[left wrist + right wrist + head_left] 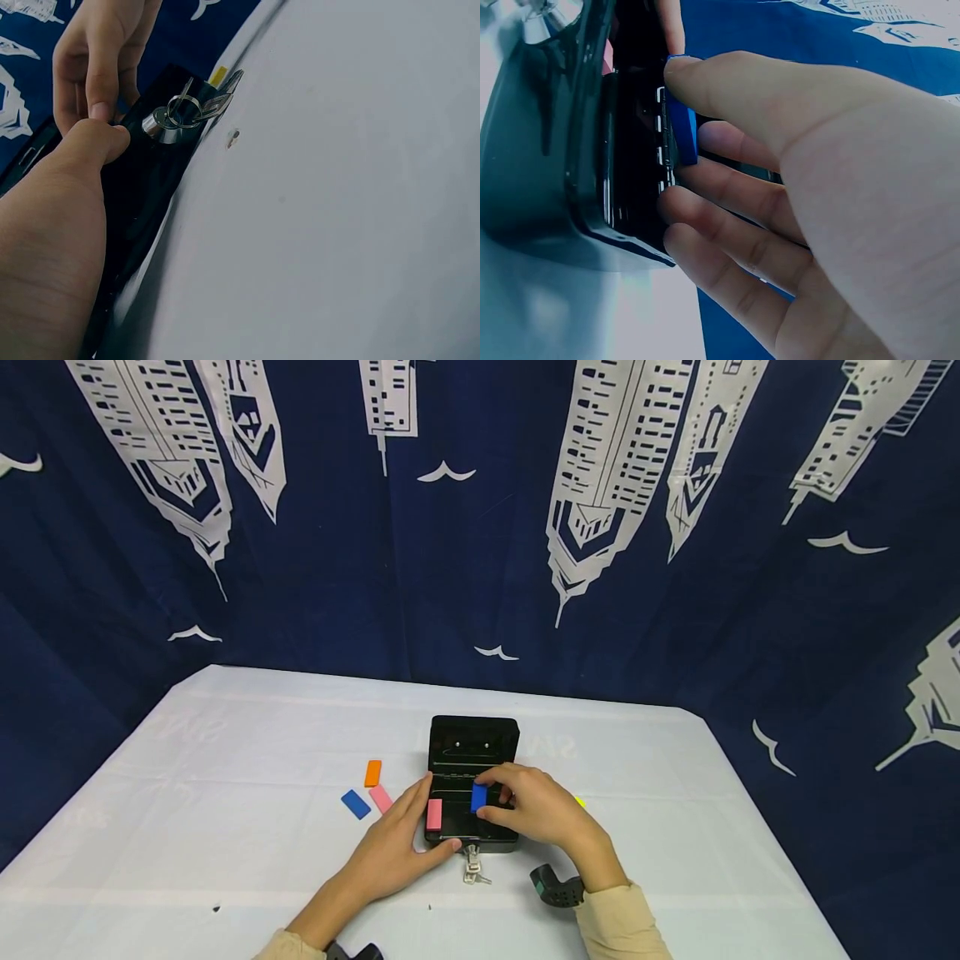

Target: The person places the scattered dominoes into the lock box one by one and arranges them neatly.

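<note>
A small black cash box (pixel 487 833) stands on the table with its lid (pixel 474 737) raised. Over the box, my right hand (pixel 536 806) pinches a blue block (pixel 479 797) between thumb and fingers; the right wrist view shows the blue block (pixel 682 124) above the box's interior. Along the box's left side lie the fairly straight fingers of my left hand (pixel 393 852), while its thumb touches the front edge. A pink block (pixel 434 815) is inside the box at the left. Keys (pixel 214 105) hang on a ring from the lock (pixel 163 124) at the front.
Left of the box lie an orange block (pixel 372 773), another blue block (pixel 356 804) and a pink block (pixel 381 798) partly near my left hand. A yellow piece (pixel 580 802) shows behind my right wrist. A dark blue patterned cloth (pixel 465 568) hangs behind the white table (pixel 262 735).
</note>
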### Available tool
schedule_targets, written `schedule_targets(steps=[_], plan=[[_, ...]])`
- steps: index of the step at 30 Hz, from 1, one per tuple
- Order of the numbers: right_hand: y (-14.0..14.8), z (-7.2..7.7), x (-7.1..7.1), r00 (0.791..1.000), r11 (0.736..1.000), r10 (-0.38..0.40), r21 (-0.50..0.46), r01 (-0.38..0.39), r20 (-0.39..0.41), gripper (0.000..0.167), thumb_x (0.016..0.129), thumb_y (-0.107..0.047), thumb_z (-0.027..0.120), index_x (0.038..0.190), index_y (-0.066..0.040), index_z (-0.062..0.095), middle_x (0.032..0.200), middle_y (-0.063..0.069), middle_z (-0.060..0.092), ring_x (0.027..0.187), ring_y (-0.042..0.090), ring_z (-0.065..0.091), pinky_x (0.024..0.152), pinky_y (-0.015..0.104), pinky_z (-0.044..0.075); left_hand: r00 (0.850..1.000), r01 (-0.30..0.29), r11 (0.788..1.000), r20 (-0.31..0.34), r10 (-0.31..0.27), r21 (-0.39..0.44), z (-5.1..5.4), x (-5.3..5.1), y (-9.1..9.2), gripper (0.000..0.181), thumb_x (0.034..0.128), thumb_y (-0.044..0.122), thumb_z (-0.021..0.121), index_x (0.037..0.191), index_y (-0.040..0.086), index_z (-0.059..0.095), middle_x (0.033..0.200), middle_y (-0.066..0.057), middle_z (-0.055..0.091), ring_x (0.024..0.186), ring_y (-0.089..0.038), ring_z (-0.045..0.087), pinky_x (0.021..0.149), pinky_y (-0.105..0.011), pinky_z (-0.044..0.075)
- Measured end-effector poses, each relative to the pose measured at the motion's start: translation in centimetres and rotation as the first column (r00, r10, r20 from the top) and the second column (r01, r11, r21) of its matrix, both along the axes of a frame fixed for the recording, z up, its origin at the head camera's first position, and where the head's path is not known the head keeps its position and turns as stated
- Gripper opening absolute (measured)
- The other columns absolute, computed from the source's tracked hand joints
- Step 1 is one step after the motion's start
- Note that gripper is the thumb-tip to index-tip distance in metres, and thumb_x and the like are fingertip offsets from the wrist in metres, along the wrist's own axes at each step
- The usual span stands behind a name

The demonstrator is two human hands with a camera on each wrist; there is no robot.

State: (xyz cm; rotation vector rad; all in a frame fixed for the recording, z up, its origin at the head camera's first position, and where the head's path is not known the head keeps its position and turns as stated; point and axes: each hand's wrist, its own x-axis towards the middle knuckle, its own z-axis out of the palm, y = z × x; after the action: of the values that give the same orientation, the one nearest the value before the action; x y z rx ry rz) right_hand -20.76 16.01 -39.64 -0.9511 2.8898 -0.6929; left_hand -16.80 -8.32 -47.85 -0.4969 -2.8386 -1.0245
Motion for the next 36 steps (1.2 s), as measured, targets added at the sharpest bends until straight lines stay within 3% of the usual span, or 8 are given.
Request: schedule_targets(steps=[6, 18, 30, 36], plan=[[-0.2, -0.2, -0.1, 1.000, 1.000, 0.003, 0.009, -0.003, 0.001, 0.040, 0.091, -0.031, 0.079, 0.126, -0.014, 0.071, 0.105, -0.006, 0.069, 0.078, 0.005, 0.056, 0.067, 0.023, 0.050, 1.000, 0.005, 1.000, 0.003, -0.005, 0.005, 0.0, 0.0, 0.0, 0.105, 0.0878, 0.072, 0.066, 0.166, 0.016, 0.023, 0.166, -0.008, 0.035, 0.146, -0.030, 0.045, 0.114, -0.053, 0.044], [-1.0, -0.9, -0.1, 0.998, 1.000, 0.020, -0.002, -0.020, 0.066, 0.038, 0.093, -0.032, 0.078, 0.127, -0.015, 0.071, 0.093, -0.008, 0.063, 0.076, 0.008, 0.055, 0.066, 0.023, 0.048, 0.999, 0.001, 1.000, 0.039, -0.002, 0.013, 0.4, 0.1, 0.0, 0.107, 0.0867, 0.071, 0.068, 0.166, 0.016, 0.022, 0.168, -0.004, 0.031, 0.148, -0.028, 0.042, 0.115, -0.053, 0.043], [-1.6, -2.0, 0.3, 0.998, 0.999, 0.025, -0.036, -0.023, 0.062, 0.040, 0.093, -0.036, 0.078, 0.128, -0.018, 0.071, 0.091, -0.009, 0.062, 0.075, 0.006, 0.055, 0.065, 0.019, 0.048, 0.999, -0.001, 1.000, 0.042, 0.000, 0.015, -0.2, 0.6, 0.0, 0.104, 0.0876, 0.066, 0.071, 0.166, 0.015, 0.024, 0.167, -0.006, 0.034, 0.146, -0.031, 0.045, 0.112, -0.056, 0.046], [-1.9, -1.9, 0.1, 0.999, 0.998, 0.040, -0.054, -0.038, 0.036, 0.039, 0.093, -0.036, 0.078, 0.128, -0.018, 0.071, 0.091, -0.009, 0.062, 0.074, 0.005, 0.055, 0.065, 0.019, 0.049, 0.999, 0.005, 1.000, 0.036, -0.005, 0.000, 0.2, 0.1, 0.0, 0.105, 0.0877, 0.069, 0.068, 0.166, 0.017, 0.022, 0.167, -0.007, 0.033, 0.146, -0.032, 0.045, 0.112, -0.056, 0.046]])
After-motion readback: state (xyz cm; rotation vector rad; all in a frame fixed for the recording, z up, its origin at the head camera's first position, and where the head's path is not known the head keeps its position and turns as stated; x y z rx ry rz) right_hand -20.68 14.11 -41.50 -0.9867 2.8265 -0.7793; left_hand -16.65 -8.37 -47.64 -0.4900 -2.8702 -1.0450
